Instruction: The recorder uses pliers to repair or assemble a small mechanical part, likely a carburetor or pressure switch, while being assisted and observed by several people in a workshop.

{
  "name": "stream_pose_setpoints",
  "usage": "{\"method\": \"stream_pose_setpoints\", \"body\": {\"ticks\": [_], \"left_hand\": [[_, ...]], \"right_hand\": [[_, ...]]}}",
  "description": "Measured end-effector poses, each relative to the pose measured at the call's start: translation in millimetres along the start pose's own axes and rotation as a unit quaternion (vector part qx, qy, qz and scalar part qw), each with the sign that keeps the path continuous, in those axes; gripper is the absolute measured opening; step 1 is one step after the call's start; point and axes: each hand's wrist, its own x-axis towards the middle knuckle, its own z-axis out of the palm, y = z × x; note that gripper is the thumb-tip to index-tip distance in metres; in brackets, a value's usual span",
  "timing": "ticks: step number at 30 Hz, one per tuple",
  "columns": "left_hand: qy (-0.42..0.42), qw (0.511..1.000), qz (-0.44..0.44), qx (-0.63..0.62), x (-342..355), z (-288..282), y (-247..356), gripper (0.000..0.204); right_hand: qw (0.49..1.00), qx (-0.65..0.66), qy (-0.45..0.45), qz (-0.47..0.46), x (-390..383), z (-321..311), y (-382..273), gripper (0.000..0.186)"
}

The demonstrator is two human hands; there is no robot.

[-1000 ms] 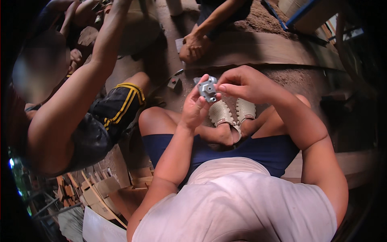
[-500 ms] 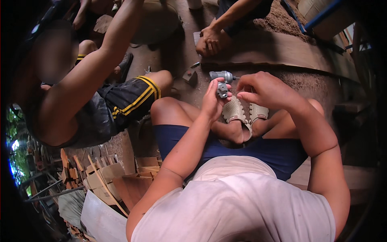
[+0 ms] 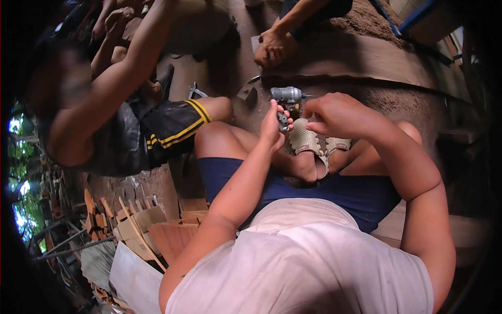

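My left hand (image 3: 274, 123) grips a small grey metal part (image 3: 283, 122) with bolt-like bosses, its fingers wrapped round it. Just beyond it, a silver cylindrical power tool (image 3: 286, 95) with a thin shaft pointing right sits near the floor; what supports it is hidden. My right hand (image 3: 327, 116) hovers to the right of the part with its fingers loosely curled and apart from the thumb, nothing visible between them. Below both hands are my feet in cream perforated clogs (image 3: 303, 137).
A person in striped shorts (image 3: 175, 131) sits close at left; another's hands (image 3: 273, 49) rest beyond. A long wooden plank (image 3: 361, 63) lies across the floor ahead. Wood scraps (image 3: 133, 230) pile at lower left, and a blue frame (image 3: 418, 18) stands upper right.
My left hand has turned the metal part and its fingers cover more of it. My right fingertips have moved off the part. The power tool beyond now shows clearly. The whole view has shifted.
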Motion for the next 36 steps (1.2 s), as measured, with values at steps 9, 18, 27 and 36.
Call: {"method": "stream_pose_setpoints", "body": {"ticks": [9,18,27,36], "left_hand": [[-0.024,0.998,0.024,0.054,-0.2,2.0,0.0,0.038],[0.026,0.962,0.157,0.22,11.2,-3.1,4.1,0.03],[0.169,0.74,0.353,0.548,112.6,-11.2,108.1,0.026],[0.214,0.264,0.126,0.932,251.2,-159.0,201.0,0.022]], "right_hand": [[0.998,-0.023,-0.055,-0.009,17.5,15.8,1.1,0.026],[0.999,-0.019,-0.041,0.022,25.5,10.6,-31.2,0.026],[0.999,0.053,0.005,-0.004,19.6,-27.2,-7.0,0.028],[0.977,0.196,0.001,0.088,-18.8,-19.9,76.8,0.033]]}}
